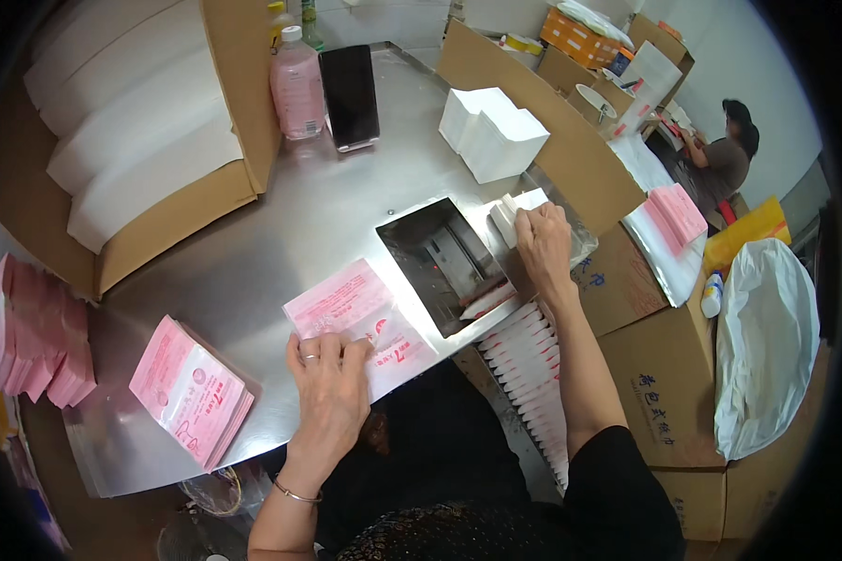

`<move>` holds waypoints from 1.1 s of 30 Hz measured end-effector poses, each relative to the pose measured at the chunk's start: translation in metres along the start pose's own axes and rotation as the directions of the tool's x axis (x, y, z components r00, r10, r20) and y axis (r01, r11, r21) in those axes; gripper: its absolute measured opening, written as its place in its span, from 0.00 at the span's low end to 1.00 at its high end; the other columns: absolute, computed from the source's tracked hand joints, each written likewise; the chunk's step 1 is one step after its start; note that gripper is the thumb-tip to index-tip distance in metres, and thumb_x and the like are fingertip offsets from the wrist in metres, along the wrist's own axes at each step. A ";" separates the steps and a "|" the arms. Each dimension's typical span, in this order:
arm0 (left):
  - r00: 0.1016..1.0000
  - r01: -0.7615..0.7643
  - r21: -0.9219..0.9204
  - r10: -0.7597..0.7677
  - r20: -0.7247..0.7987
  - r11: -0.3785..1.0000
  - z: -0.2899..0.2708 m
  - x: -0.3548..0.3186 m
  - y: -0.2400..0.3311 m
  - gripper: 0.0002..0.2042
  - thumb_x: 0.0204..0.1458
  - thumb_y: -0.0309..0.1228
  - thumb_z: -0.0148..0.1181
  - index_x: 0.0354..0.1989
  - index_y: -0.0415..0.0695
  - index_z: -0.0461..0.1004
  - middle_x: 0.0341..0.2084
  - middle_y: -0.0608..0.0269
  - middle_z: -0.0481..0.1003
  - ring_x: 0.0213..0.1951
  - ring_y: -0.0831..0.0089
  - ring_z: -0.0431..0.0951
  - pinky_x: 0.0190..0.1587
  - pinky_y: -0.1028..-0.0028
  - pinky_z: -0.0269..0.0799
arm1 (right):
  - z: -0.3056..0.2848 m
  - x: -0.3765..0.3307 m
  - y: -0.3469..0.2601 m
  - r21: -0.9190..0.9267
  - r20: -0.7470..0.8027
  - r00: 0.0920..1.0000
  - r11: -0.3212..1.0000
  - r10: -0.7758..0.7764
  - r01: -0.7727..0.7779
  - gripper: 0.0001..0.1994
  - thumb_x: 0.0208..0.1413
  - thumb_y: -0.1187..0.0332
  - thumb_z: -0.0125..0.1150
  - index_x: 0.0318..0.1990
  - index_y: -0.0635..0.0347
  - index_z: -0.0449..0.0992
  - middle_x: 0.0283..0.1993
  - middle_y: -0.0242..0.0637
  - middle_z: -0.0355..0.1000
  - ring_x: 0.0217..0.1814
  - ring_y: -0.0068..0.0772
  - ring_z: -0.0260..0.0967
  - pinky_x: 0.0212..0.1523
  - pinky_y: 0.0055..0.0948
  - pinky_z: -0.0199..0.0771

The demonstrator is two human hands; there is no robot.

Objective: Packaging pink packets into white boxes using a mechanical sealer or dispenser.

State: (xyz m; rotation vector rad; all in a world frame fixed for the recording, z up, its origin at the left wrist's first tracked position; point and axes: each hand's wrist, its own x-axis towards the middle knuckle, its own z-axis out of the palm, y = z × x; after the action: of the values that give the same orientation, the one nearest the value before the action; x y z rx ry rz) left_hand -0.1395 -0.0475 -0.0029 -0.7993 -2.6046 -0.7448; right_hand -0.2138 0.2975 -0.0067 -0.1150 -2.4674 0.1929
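Observation:
My left hand [332, 379], a ring on one finger, lies over the lower left part of a flat pink-and-white printed plastic bag [351, 294]. Its fingers are bent down onto the bag, and the fingertips are partly hidden. My right hand [544, 238] is closed at the far right of the rectangular opening, gripping a small stack of white folded paper tissues [506, 221]. Between the hands, the dark opening [430, 248] in the metal tabletop has a white-and-red packet [488, 301] at its near right corner. A stack of pink printed bags [192, 393] sits left of my left hand.
White tissue stacks [494, 136] stand beyond the opening. A carton of white paper [150, 168], a pink bottle [297, 84] and a black phone [351, 98] stand at the back left. Packed tissues [524, 365] fill a row below the table. Brown cartons [660, 383] flank the right; another person [725, 154] sits beyond.

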 end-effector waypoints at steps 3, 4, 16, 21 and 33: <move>1.000 -0.002 -0.047 0.002 -0.003 0.999 0.005 -0.003 -0.004 0.13 0.47 0.17 0.59 0.43 0.41 0.75 0.38 0.55 0.68 0.46 0.56 0.69 0.65 0.45 0.53 | -0.003 -0.001 0.000 0.041 0.026 0.999 0.999 0.020 -0.021 0.08 0.52 0.76 0.59 0.38 0.63 0.82 0.34 0.44 0.72 0.41 0.48 0.68 0.41 0.46 0.68; 1.000 -0.011 -0.086 0.012 0.012 0.996 0.006 -0.003 -0.005 0.14 0.47 0.18 0.58 0.44 0.40 0.75 0.38 0.55 0.67 0.46 0.55 0.68 0.66 0.42 0.50 | 0.003 -0.006 0.005 0.056 -0.089 0.996 0.998 -0.028 0.033 0.11 0.51 0.78 0.58 0.42 0.63 0.81 0.36 0.46 0.74 0.43 0.49 0.70 0.43 0.46 0.69; 0.995 0.065 0.075 -0.071 0.076 0.995 0.002 0.009 0.004 0.44 0.36 0.41 0.74 0.66 0.44 0.64 0.70 0.33 0.51 0.70 0.34 0.52 0.64 0.30 0.46 | -0.006 -0.056 -0.160 0.262 0.303 0.740 0.799 -0.601 0.542 0.16 0.49 0.68 0.58 0.45 0.65 0.77 0.40 0.46 0.73 0.48 0.45 0.74 0.67 0.76 0.48; 0.995 0.092 0.113 -0.096 0.029 0.989 0.006 0.016 -0.007 0.36 0.41 0.43 0.69 0.62 0.44 0.69 0.70 0.41 0.54 0.70 0.36 0.52 0.65 0.36 0.46 | -0.011 -0.064 -0.177 0.568 -0.033 0.818 0.662 -0.575 0.488 0.08 0.49 0.73 0.57 0.37 0.63 0.75 0.36 0.43 0.73 0.43 0.48 0.74 0.66 0.58 0.61; 0.999 0.042 0.302 -0.042 -0.006 0.952 -0.002 0.026 0.001 0.27 0.48 0.50 0.66 0.50 0.44 0.75 0.45 0.52 0.69 0.44 0.53 0.68 0.42 0.57 0.60 | 0.007 -0.012 -0.009 -0.186 0.020 1.000 0.983 -0.003 0.006 0.07 0.55 0.67 0.60 0.34 0.61 0.78 0.38 0.42 0.70 0.44 0.44 0.67 0.45 0.46 0.65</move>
State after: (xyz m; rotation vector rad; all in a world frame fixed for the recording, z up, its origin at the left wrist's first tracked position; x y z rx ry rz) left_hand -0.1592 -0.0371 0.0106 -0.6534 -2.6528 -0.3404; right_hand -0.2090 0.2861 -0.0184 -0.1882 -2.5010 -0.0397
